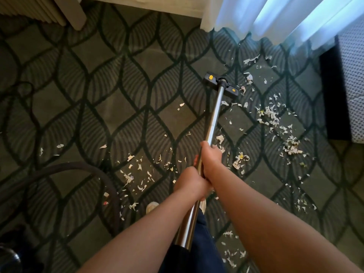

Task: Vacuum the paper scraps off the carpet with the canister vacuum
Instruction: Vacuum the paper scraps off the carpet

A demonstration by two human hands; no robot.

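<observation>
chrome metal wand (213,119) gripped by both fists, right hand (211,160) ahead of left hand (190,182). black floor head with yellow buttons (221,83) sits on green leaf-pattern carpet (137,75), white paper scraps (269,115) all around it, so mostly undone imo.

both hands (201,174) grip the metal wand (213,123); floor head (221,84) among paper scraps (269,115).
</observation>
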